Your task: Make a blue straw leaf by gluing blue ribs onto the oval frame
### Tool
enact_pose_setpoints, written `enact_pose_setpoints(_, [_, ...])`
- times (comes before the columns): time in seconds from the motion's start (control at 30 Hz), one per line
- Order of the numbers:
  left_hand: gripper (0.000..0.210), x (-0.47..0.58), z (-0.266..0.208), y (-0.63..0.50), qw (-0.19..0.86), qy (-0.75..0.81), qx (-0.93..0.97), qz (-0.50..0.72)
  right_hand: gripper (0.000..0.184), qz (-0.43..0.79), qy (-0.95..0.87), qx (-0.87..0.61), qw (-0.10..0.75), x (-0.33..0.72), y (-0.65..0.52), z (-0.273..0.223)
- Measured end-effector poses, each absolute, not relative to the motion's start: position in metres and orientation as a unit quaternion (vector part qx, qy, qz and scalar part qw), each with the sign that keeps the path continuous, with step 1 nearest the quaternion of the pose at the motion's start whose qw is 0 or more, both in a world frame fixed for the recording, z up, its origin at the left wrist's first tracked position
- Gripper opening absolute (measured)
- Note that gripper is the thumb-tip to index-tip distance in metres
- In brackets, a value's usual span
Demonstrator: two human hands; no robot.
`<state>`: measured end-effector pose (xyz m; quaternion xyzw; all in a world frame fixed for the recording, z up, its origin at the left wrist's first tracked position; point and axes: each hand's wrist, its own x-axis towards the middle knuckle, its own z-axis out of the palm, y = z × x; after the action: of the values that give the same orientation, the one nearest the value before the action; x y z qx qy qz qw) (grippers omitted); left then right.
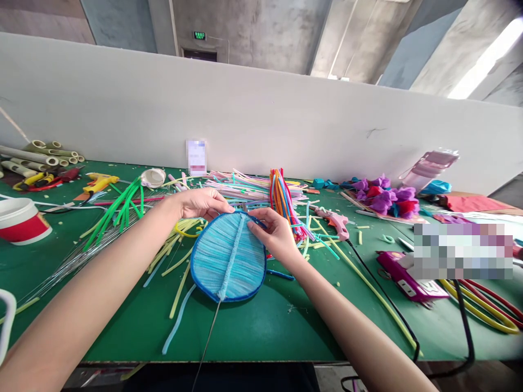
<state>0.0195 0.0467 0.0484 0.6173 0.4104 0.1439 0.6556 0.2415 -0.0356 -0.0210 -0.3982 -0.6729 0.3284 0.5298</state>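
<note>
Blue leaf-shaped piece [220, 256] sits over the surface [286, 332], left hand [201, 203] and right hand [277, 231] pinching its far edge!

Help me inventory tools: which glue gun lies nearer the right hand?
The pink glue gun, to the right of the right hand; the yellow glue gun lies farther off, left of the left hand.

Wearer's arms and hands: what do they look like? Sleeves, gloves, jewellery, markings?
Two human arms. Left forearm and right forearm are bare where visible; no sleeve in frame. Left hand and right hand are ungloved, slender-fingered. No watch, bracelet or ring shows, though some fingers are partly hidden. No cables or clear markings on either arm.
</note>
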Motion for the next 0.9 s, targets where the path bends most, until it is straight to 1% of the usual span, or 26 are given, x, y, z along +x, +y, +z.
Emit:
enact_pose_setpoints(0.57, [0.028,0.0191,0.0465,0.0488,0.657,0.419,0.611,0.143,0.027,0.325,-0.674,-0.404,0.526,0.2423,-0.0361,-0.0218])
enact_pose_setpoints(0.9, [0.036,0.0261,0.0426,0.0464,0.652,0.425,0.608,0.155,0.026,0.327,-0.673,-0.409,0.522,0.2422,-0.0361,-0.0206])
